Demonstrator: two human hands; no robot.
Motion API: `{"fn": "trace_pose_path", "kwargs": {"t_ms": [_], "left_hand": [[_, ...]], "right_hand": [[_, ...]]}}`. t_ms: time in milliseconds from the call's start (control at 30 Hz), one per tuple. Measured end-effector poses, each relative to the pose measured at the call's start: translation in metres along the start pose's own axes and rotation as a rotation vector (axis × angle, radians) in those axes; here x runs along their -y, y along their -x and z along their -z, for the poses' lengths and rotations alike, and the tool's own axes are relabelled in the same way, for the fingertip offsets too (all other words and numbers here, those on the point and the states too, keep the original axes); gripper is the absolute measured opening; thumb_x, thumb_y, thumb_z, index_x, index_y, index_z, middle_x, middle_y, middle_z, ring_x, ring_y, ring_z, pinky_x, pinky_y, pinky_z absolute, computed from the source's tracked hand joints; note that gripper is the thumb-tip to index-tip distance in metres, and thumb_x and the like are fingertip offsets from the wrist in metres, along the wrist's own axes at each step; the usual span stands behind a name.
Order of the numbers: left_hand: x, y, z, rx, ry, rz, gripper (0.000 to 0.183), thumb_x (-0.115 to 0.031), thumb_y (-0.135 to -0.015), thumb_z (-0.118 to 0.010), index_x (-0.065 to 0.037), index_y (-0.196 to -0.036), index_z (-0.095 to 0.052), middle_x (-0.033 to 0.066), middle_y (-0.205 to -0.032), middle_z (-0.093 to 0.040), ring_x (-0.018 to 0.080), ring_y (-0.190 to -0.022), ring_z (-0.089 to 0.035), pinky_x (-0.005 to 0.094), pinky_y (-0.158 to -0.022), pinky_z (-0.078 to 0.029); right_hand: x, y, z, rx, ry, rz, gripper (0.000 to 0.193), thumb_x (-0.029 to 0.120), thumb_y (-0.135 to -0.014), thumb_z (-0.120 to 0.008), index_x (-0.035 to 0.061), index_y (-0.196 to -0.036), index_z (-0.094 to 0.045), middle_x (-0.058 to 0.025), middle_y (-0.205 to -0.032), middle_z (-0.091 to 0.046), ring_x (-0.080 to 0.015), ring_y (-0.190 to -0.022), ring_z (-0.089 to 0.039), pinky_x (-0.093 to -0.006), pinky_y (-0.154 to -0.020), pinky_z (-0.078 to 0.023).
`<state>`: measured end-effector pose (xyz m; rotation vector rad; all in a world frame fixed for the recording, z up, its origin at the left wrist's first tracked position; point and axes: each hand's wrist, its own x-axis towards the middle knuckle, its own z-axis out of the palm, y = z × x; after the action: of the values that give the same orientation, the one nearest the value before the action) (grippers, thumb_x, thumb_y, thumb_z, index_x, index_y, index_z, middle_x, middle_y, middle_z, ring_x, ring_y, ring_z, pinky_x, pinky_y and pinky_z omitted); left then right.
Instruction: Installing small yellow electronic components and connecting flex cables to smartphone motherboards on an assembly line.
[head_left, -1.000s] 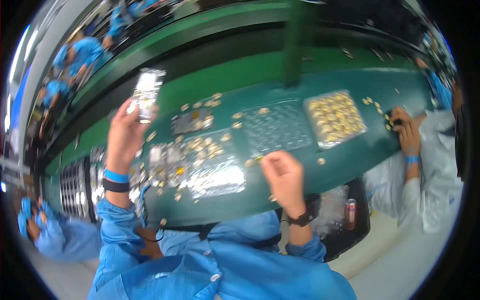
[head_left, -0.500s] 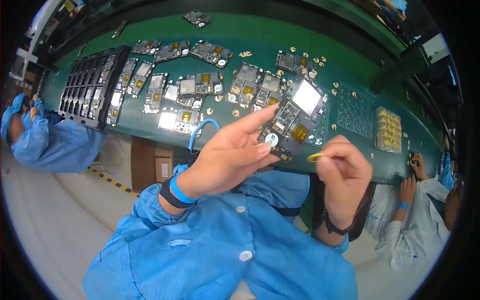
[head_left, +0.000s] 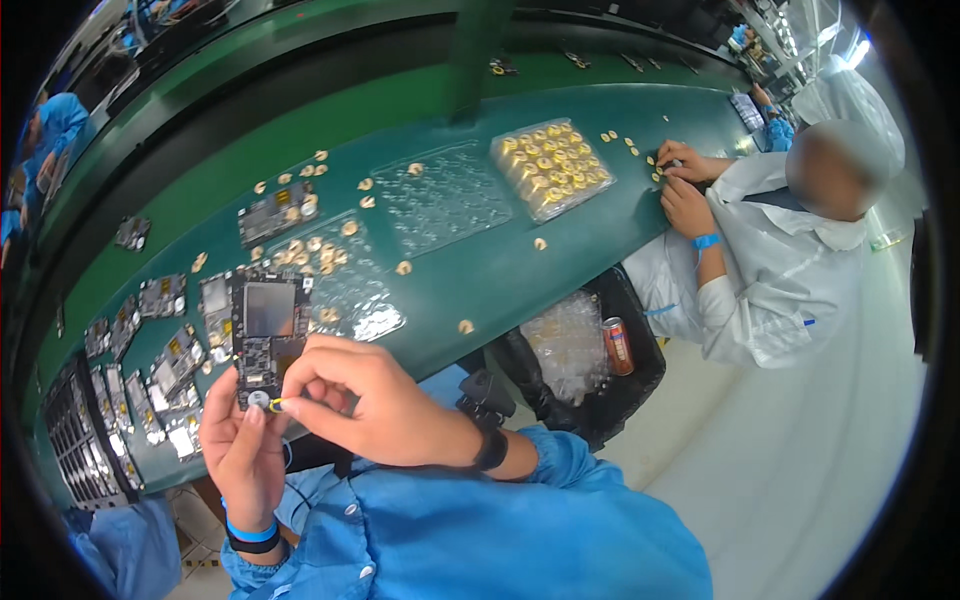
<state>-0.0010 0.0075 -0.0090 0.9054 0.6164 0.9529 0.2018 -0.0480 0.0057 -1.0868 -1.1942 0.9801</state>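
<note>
My left hand [head_left: 243, 455] grips the lower end of a dark circuit board [head_left: 262, 350], its thumb beside a white round disc [head_left: 259, 399] on the board. A shiny metal shield [head_left: 270, 308] covers the board's upper part. From the right, my right hand [head_left: 390, 400] pinches a small yellow piece [head_left: 277, 405], thin and perhaps disc-shaped, at the edge of the white disc. Whether the two touch I cannot tell. Behind the board, several small beige pieces [head_left: 325, 255] lie on a clear plastic tray [head_left: 375, 310].
More circuit boards [head_left: 175, 360] lie at left, beside a black slotted tray [head_left: 85, 440]. Farther right are another clear tray [head_left: 440, 195] and one filled with yellow round parts [head_left: 550, 165]. A black-lined bin [head_left: 640, 390] holds plastic and a can [head_left: 617, 345]. A co-worker [head_left: 760, 270] sits at right.
The view has swung to the right. My right hand has brought the yellow piece from beside the board to the white disc; my left hand still holds the board, now more upright.
</note>
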Motion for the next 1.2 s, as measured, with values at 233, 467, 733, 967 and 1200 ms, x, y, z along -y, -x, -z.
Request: {"fn": "trace_pose_path", "kwargs": {"t_ms": [233,467,733,967,1200], "left_hand": [[0.023,-0.039,-0.026,-0.076,-0.178,0.049,0.045,0.003,-0.103,-0.057,0.004,-0.148,-0.049,0.0191,-0.13,-0.069,0.0263,-0.113,-0.073,0.043,-0.098,-0.064],[0.038,-0.065,-0.03,-0.124,-0.258,0.056,0.044,0.007,-0.1,-0.061,0.005,-0.143,-0.052,0.0166,-0.125,-0.072,0.0179,-0.106,-0.073,0.0317,-0.086,-0.063],[0.044,-0.074,-0.023,0.085,-0.14,0.144,0.054,0.006,-0.104,-0.056,0.003,-0.157,-0.045,0.0263,-0.147,-0.059,0.0359,-0.137,-0.058,0.0524,-0.111,-0.054],[0.017,-0.065,-0.02,0.221,-0.007,0.172,0.059,0.013,-0.103,-0.044,0.005,-0.161,-0.035,0.0275,-0.156,-0.05,0.0395,-0.14,-0.055,0.0509,-0.114,-0.053],[0.001,-0.035,-0.006,0.083,-0.076,0.111,0.055,0.007,-0.106,-0.044,0.008,-0.16,-0.036,0.0251,-0.154,-0.053,0.0343,-0.139,-0.057,0.0438,-0.114,-0.052]], "right_hand": [[-0.031,-0.01,0.057,0.005,-0.065,-0.007,0.01,0.005,-0.094,-0.076,0.0016,-0.102,-0.07,-0.0015,-0.09,-0.055,-0.0101,-0.076,-0.051,-0.0265,-0.064,-0.043],[-0.054,-0.02,0.072,-0.003,-0.12,-0.079,0.01,0.008,-0.095,-0.078,0.0059,-0.103,-0.073,-0.0026,-0.1,-0.05,-0.0092,-0.075,-0.049,-0.0244,-0.064,-0.041],[-0.058,-0.038,0.076,-0.082,0.16,-0.016,0.009,0.01,-0.093,-0.077,0.008,-0.096,-0.069,-0.004,-0.086,-0.05,-0.0175,-0.077,-0.052,-0.0305,-0.069,-0.04],[-0.033,-0.026,0.045,-0.128,-0.092,-0.175,0.014,-0.008,-0.092,-0.075,-0.0036,-0.105,-0.071,-0.0063,-0.103,-0.055,-0.0087,-0.088,-0.058,-0.0217,-0.076,-0.048],[-0.012,-0.023,0.002,-0.18,0.032,-0.147,0.011,-0.005,-0.088,-0.079,-0.0014,-0.098,-0.075,-0.0035,-0.096,-0.053,-0.0094,-0.082,-0.051,-0.0232,-0.071,-0.039]]}}
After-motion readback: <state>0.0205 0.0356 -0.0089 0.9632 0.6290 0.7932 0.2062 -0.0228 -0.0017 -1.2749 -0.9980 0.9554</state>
